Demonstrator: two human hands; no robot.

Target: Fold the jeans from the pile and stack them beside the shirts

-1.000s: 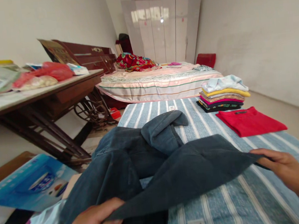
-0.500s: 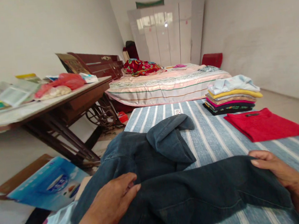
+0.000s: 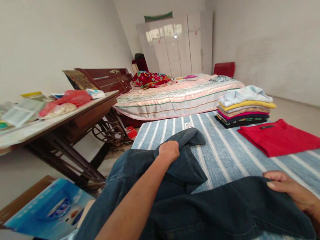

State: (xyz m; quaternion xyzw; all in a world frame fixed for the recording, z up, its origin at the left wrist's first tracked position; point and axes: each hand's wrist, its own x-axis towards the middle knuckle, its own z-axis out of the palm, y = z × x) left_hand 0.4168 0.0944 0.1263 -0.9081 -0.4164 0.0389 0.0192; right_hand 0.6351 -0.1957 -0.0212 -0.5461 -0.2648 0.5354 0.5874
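Note:
A dark blue denim garment [image 3: 202, 210], jeans by the look of its long legs, lies crumpled across the blue-and-white striped bed cover [image 3: 216, 144]. My left hand [image 3: 169, 151] is closed on a bunched fold at its far part. At the right, my right hand [image 3: 285, 187] pinches the end of the nearer leg between thumb and fingers. Beyond that hand lies a folded red shirt [image 3: 283, 138]. A stack of folded clothes [image 3: 243, 106] stands behind it, with a pale blue piece on top and a yellow one below.
On the left, a sewing-machine table [image 3: 49, 123] carries a red plastic bag [image 3: 74, 98] and packets. A blue carton [image 3: 50, 211] sits low beside the bed. Farther back are another bed [image 3: 169, 102] with a red floral quilt [image 3: 150, 79] and a white wardrobe [image 3: 180, 50].
My left hand has reached forward from above the near part of the garment and closed on the far fold. My right hand keeps its hold. The view has tilted slightly up.

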